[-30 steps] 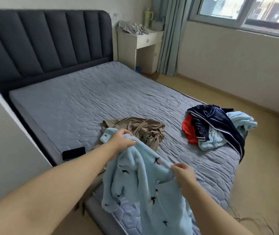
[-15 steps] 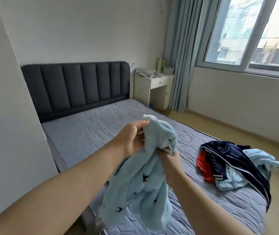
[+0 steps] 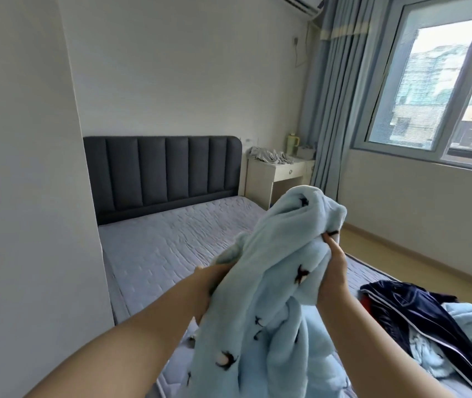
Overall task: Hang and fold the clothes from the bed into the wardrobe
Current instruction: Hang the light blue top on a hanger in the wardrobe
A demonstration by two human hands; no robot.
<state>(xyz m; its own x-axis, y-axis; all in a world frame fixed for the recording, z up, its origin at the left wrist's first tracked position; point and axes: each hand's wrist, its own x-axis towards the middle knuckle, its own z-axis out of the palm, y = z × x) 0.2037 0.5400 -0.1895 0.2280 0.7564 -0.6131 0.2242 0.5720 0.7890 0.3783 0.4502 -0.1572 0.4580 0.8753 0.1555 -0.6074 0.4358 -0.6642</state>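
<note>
Since the earlier head view, both hands had raised the pale-blue fleece garment [image 3: 275, 282] higher above the bed [image 3: 171, 248]; the left hand [image 3: 210, 281] gripped its underside and the right hand [image 3: 334, 268] pinched the upper fold. Plush, limp and bulky, it was bunched into a thick roll. I judged that its hanging tail could slide loose or snag the navy clothes heap [image 3: 412, 311].

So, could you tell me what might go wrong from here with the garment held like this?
The light blue fleece garment is bunched between the left hand and right hand, so its hanging end could snag. The pile of clothes lies at the edge of the bed and might slide off.
</note>
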